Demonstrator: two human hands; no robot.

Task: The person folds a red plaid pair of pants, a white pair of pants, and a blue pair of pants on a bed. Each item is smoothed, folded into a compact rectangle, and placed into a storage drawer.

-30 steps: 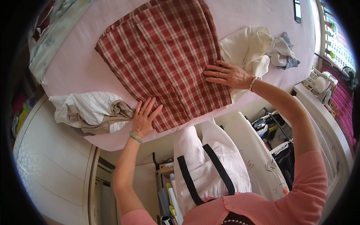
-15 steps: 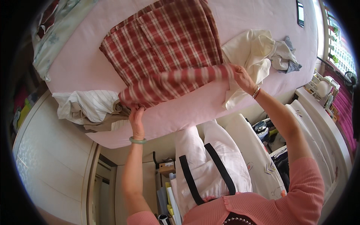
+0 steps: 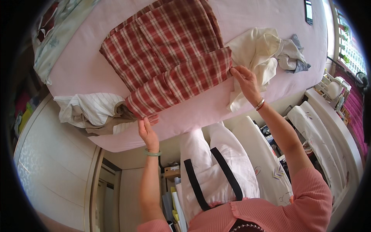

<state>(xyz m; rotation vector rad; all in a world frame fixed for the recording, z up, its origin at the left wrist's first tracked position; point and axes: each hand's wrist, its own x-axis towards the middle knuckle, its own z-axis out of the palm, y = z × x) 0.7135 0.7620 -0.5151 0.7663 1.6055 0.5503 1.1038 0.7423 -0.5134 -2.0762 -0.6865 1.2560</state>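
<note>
A red plaid cloth (image 3: 166, 50) with white lines lies on the pink-covered bed, its near part folded over into a flat band. Whether it is a garment is not clear. My left hand (image 3: 148, 132), with a green bangle at the wrist, pinches the near left corner between thumb and fingers; some of those fingers are partly hidden. At the near right corner my right hand (image 3: 248, 84) is closed on the edge with thumb and fingertips. Right of the cloth lies a crumpled cream garment (image 3: 257, 48), close to my right hand.
A white striped garment and a brown one (image 3: 92, 112) lie heaped at the bed's left edge. A grey-and-white garment (image 3: 293, 56) and a phone (image 3: 308, 12) are at the right. Patterned bedding (image 3: 58, 42) hangs far left. Below stands a white-covered shelf (image 3: 266, 162).
The lifted near edge of the plaid cloth has come down flat onto the rest of it. My left hand has moved slightly right and nearer; my right hand is slightly lower.
</note>
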